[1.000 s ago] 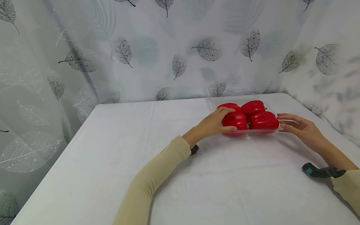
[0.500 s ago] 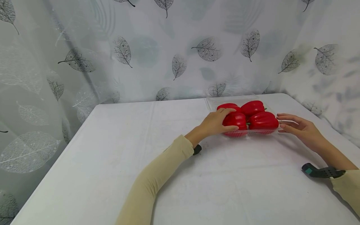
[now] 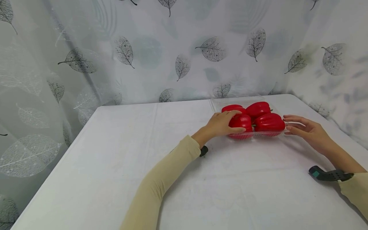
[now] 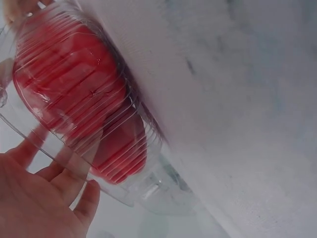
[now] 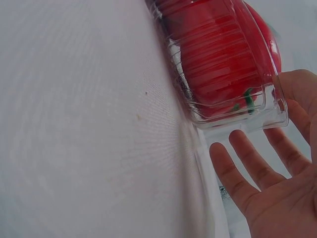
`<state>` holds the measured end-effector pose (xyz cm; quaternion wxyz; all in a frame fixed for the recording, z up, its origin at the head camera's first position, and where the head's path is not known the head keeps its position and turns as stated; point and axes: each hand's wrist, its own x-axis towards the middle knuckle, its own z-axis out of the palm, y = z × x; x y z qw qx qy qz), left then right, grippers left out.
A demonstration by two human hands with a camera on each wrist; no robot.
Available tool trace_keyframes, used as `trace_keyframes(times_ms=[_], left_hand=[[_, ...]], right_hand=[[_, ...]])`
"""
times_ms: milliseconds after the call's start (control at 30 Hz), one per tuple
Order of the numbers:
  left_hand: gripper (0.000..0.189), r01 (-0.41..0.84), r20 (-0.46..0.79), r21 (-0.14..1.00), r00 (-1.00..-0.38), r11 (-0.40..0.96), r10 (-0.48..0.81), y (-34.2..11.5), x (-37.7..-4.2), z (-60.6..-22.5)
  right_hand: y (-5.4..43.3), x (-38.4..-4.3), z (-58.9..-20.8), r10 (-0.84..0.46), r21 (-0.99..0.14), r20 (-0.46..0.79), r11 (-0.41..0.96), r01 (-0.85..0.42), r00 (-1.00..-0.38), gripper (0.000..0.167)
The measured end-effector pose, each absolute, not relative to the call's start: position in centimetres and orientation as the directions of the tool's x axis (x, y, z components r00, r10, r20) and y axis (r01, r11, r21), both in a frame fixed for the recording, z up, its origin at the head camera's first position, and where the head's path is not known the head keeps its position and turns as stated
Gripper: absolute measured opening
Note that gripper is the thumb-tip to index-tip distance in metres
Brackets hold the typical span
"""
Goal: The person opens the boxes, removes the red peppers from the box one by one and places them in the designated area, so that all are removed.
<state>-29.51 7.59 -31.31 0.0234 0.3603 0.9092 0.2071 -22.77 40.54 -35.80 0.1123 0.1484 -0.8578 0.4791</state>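
The left hand (image 3: 223,124) has edged slightly right over the near-left pepper (image 3: 242,122); the right hand (image 3: 311,134) has barely moved. The white table (image 3: 115,159) bears a clear tray (image 5: 271,120) at its far right. Four red peppers fill it two by two, presumably to fit snugly. Both hands, fingers loosely spread, flank the tray, perhaps to steady it; neither shows a firm grip. The left fingertips' contact is unclear through the plastic; the far-left pepper (image 3: 233,108) is partly hidden.
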Motion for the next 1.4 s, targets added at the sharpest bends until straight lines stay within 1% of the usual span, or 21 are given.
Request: trace_keyframes(times_ms=[300, 567, 800, 1000, 1200, 1400], left_hand=[[0.071, 0.654, 0.068, 0.309, -0.74, 0.691, 0.67, 8.38, -29.83, -31.56], [0.069, 0.642, 0.043, 0.396, -0.727, 0.656, 0.686, 8.47, -29.64, -31.58], [0.068, 0.643, 0.038, 0.418, -0.718, 0.642, 0.695, 8.42, -29.77, -31.56], [0.068, 0.633, 0.041, 0.462, -0.715, 0.621, 0.698, 8.32, -29.99, -31.75], [0.068, 0.641, 0.05, 0.466, -0.708, 0.61, 0.705, 8.26, -30.06, -31.79], [0.068, 0.648, 0.058, 0.468, -0.702, 0.602, 0.71, 8.17, -29.95, -31.75]], right_hand=[[40.58, -22.62, -35.83, -0.14, -0.789, 0.334, 0.5, -0.358, -0.932, 0.034], [40.6, -22.5, -35.91, -0.147, -0.784, 0.337, 0.503, -0.364, -0.93, 0.033], [40.56, -22.67, -35.81, -0.147, -0.782, 0.331, 0.511, -0.358, -0.932, 0.033], [40.47, -22.67, -35.65, -0.162, -0.78, 0.338, 0.503, -0.372, -0.927, 0.032], [40.41, -22.65, -35.62, -0.172, -0.777, 0.345, 0.499, -0.384, -0.923, 0.032], [40.4, -22.71, -35.69, -0.162, -0.778, 0.326, 0.514, -0.361, -0.932, 0.033]])
